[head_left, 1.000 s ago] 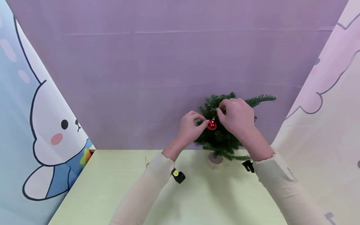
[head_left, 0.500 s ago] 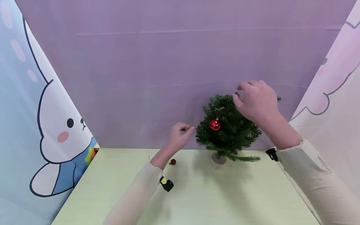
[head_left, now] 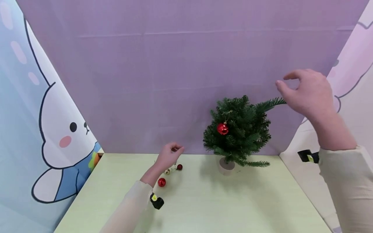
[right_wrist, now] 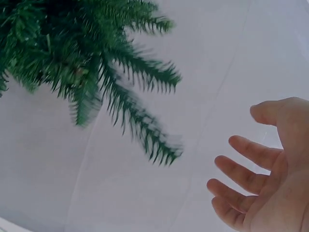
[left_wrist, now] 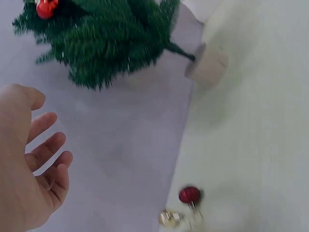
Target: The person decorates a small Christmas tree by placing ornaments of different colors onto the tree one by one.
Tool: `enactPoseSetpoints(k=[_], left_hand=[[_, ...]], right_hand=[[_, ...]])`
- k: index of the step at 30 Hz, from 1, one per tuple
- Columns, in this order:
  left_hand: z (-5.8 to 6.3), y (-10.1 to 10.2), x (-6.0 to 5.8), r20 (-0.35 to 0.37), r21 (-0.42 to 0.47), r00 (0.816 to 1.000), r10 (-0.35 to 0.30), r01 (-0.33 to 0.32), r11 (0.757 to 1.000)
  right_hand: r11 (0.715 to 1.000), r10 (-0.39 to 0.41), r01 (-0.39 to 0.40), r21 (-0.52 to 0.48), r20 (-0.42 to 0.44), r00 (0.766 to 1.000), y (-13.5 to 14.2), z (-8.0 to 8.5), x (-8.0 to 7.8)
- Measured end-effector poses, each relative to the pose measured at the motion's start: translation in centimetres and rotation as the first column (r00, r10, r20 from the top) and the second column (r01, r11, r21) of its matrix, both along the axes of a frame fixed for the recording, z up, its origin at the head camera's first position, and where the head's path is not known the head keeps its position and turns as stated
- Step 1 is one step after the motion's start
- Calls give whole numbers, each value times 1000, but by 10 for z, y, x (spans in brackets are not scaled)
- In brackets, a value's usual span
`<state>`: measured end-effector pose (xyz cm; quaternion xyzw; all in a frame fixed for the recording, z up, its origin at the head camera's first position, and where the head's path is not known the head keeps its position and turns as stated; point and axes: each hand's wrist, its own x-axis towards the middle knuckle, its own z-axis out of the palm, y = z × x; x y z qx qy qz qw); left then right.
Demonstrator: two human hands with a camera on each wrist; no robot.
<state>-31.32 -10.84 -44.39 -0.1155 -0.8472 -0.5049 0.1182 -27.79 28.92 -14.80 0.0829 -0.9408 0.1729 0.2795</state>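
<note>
R hand [head_left: 310,92], right side of frame: grip apart, wide gap btwn thumb & fingers, near the upper-right branch of the mini Xmas tree [head_left: 242,129]. L hand [head_left: 170,156], just below ctr: grip apart too, fingers loosely bent, near the small ornaments. Tree's right of ctr, upright in a round pale base [head_left: 226,167] on the desk [head_left: 221,207]; shiny red ball ornament [head_left: 222,129] hangs by a gold cord on its left side. Lower ctr-left, by the L forearm: dark red ball [head_left: 179,167], gold ornament [head_left: 167,171], bright red ball [head_left: 161,182]. Purple backdrop [head_left: 175,64] behind; cartoon rabbit print [head_left: 55,119] far left.
</note>
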Motion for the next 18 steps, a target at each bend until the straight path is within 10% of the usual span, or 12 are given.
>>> enactPoseSetpoints(k=[6, 11, 14, 18], left_hand=[[-19, -30, 2, 10, -27, 998, 56, -56, 998], [-35, -55, 3, 13, -10, 993, 115, -115, 993], [-48, -70, 5, 22, 7, 986, 162, -163, 987], [-68, -93, 11, 69, 16, 972, 224, -226, 974]], right_hand=[[970, 16, 0, -243, 63, 998, 24, -4, -8], [841, 145, -92, -533, 58, 988, 38, -13, -17], [678, 272, -163, -717, 38, 962, 46, -21, -25], [365, 413, -227, -903, -62, 909, 54, -43, -42]])
